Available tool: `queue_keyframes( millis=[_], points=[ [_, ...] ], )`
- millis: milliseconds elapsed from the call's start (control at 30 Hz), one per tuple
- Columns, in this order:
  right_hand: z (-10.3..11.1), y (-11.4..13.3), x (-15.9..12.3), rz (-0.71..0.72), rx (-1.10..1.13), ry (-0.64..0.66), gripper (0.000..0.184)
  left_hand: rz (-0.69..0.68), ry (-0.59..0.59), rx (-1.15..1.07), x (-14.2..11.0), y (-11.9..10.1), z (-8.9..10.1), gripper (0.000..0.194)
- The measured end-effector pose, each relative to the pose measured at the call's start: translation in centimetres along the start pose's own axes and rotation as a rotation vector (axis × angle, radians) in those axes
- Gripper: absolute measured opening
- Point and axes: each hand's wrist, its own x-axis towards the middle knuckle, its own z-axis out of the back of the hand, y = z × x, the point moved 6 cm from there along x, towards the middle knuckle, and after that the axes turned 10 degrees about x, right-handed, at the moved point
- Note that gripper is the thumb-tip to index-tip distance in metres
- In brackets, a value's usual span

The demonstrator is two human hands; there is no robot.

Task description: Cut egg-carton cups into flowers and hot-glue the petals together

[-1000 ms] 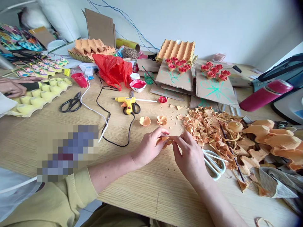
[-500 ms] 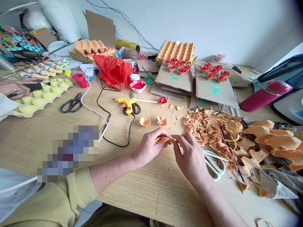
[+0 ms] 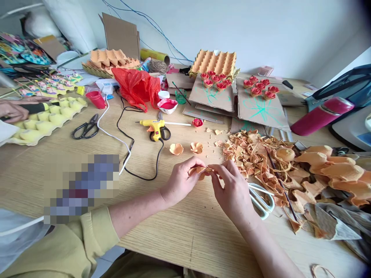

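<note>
Between my hands is an orange egg-carton cup [image 3: 199,170] cut into petals, partly hidden by fingers. My left hand [image 3: 182,180] is closed around its left side. With thumb and fingertips, my right hand [image 3: 233,190] pinches a petal edge on the right. Just beyond them on the table lie a petal-shaped cup [image 3: 176,149] and another orange cup [image 3: 196,148] with petals. A red-painted flower [image 3: 197,122] sits farther back. White-handled scissors [image 3: 262,200] rest beside my right wrist.
Carton scraps [image 3: 252,154] pile up on the right. A yellow glue gun [image 3: 153,127], black scissors [image 3: 86,127] and a bowl of red paint [image 3: 167,105] stand behind. Red flowers on cardboard [image 3: 261,112] are at the back. Another person's hand [image 3: 13,111] is by a yellow egg tray [image 3: 46,123].
The view has shifted slightly, so the scene sits a little farther left. Both hands keep nearly the same hold on the egg-carton cup, with only small finger movement.
</note>
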Motion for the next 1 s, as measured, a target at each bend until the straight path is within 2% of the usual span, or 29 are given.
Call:
queue_keyframes(
  millis=[133, 333, 567, 833, 1000],
  points=[
    [0.07, 0.02, -0.07, -0.005, 0.023, -0.008, 0.019, 0.01, 0.024, 0.009, -0.08, 0.05, -0.23, 0.006],
    [0.09, 0.79, -0.28, 0.11, -0.18, -0.002, 0.023, 0.053, 0.063, -0.08, -0.11, 0.5, -0.58, 0.013],
    [0.01, 0.2, 0.07, -0.017, 0.035, 0.014, 0.02, 0.009, -0.011, 0.027, -0.16, -0.24, -0.13, 0.012],
    [-0.11, 0.12, -0.17, 0.019, -0.018, 0.017, 0.017, 0.037, 0.026, -0.071, -0.02, 0.35, -0.5, 0.016],
    [0.15, 0.36, 0.03, 0.0, 0.046, 0.001, 0.017, 0.041, -0.019, -0.13, -0.04, 0.05, -0.39, 0.016]
  ],
)
